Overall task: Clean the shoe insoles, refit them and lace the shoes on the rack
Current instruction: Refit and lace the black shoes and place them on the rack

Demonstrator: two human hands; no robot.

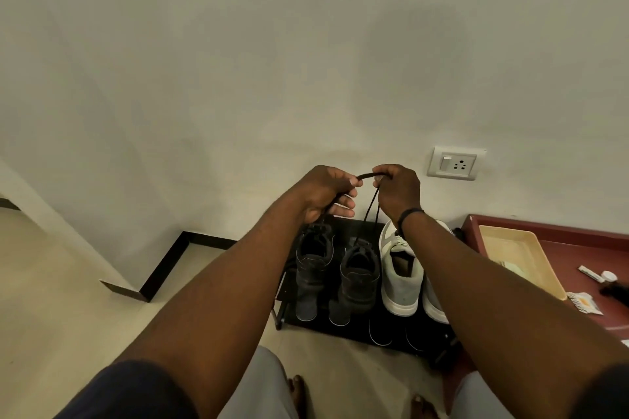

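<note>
Both hands, left point(328, 196) and right point(396, 192), grip clamped on the dark lace point(369, 176) pulled taut above the dark shoe point(359, 277) on the rack point(391, 333); overpull likely tips shoe.

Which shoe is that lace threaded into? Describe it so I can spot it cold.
Find the low black shoe rack against the white wall. On top stand four shoes; it is the dark grey lace-up shoe second from left. Unlike its twin, its thin black lace rises to the hands.
</note>
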